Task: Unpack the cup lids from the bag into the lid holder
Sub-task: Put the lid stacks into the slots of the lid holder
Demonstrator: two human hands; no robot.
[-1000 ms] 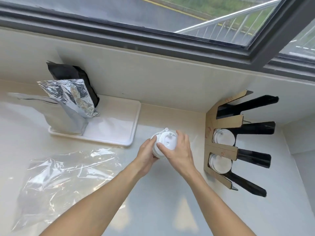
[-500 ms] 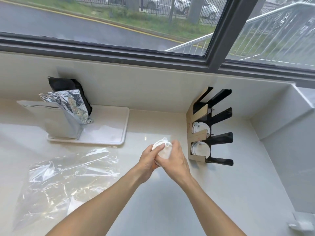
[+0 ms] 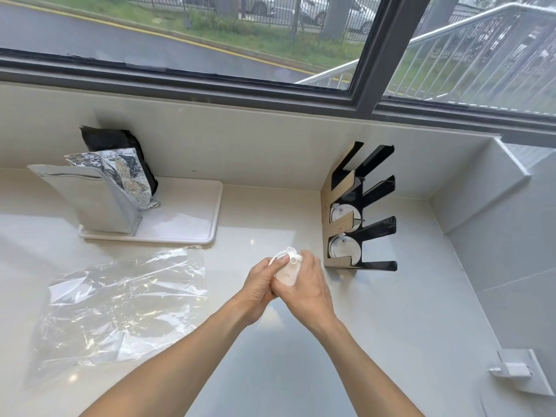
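Both hands hold a small stack of white cup lids (image 3: 288, 270) above the counter, just left of the lid holder. My left hand (image 3: 259, 283) grips the stack from the left, and my right hand (image 3: 305, 286) wraps over it from the right, hiding most of it. The lid holder (image 3: 358, 212) is black with cardboard fronts and stands against the back wall. Its two lower slots show white lids (image 3: 343, 251); the top slot looks empty. The clear plastic bag (image 3: 120, 302) lies flat and crumpled on the counter to the left.
A white tray (image 3: 192, 224) at the back left carries silver foil pouches (image 3: 102, 197) and a black pouch (image 3: 114, 139). A wall rises at the right with a socket (image 3: 517, 371) low down. The window ledge runs along the back.
The view has tilted up and shifted, so the holder appears more upright and nearer centre. My hands have closed tighter around the lid stack and turned it on edge.
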